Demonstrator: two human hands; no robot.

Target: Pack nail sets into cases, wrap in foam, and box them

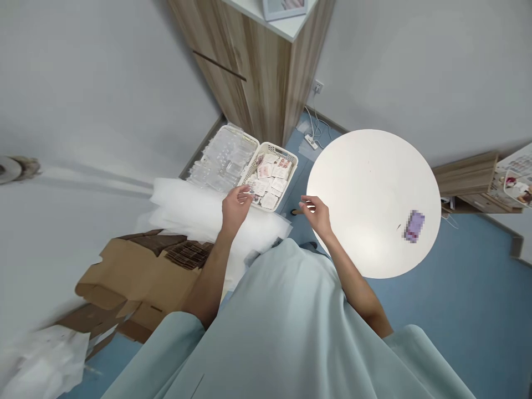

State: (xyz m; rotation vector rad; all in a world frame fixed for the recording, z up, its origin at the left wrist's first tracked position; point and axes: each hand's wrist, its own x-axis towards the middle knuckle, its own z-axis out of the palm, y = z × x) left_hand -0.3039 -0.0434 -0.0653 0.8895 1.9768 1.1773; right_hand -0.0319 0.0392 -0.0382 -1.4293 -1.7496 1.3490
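Observation:
My left hand [236, 209] is in the air with loosely curled fingers held apart and nothing visible in them. In view it overlaps the near corner of a white plastic basket [291, 178] filled with small printed packets [265, 170]. Below that hand lies a roll of white foam wrap [191, 204]. My right hand [317, 216], likewise with thumb and fingers apart, holds nothing and appears over the left edge of a round white table [366, 183]. On the table's right side is a purple pixelated item [414, 226], too blurred to name.
Beside the basket stands another basket with clear plastic packaging [224, 155]. Cardboard boxes [124, 271] lie at the left, with a white plastic bag [50, 360] nearby. Behind are a wooden cabinet [257, 72] and a power strip [311, 142] with cables. A low wooden shelf [469, 174] is at the right.

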